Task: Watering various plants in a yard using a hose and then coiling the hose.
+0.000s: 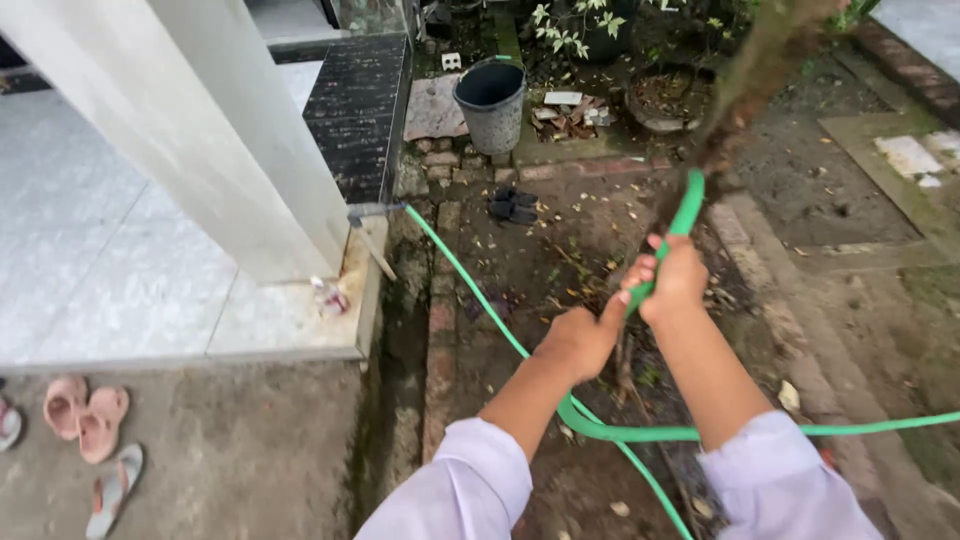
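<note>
Muddy yard beside tiled porch edge (300, 352); both hands (625, 310) clasped around green hose (684, 215).

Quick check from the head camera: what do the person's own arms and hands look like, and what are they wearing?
Both arms wear loose, pale lavender-white sleeves pushed up near the elbow, leaving the forearms bare. The left hand and right hand are bare: no gloves, rings, watch or bracelets show. The sleeve fabric is plain, with no visible pattern or markings.
</note>
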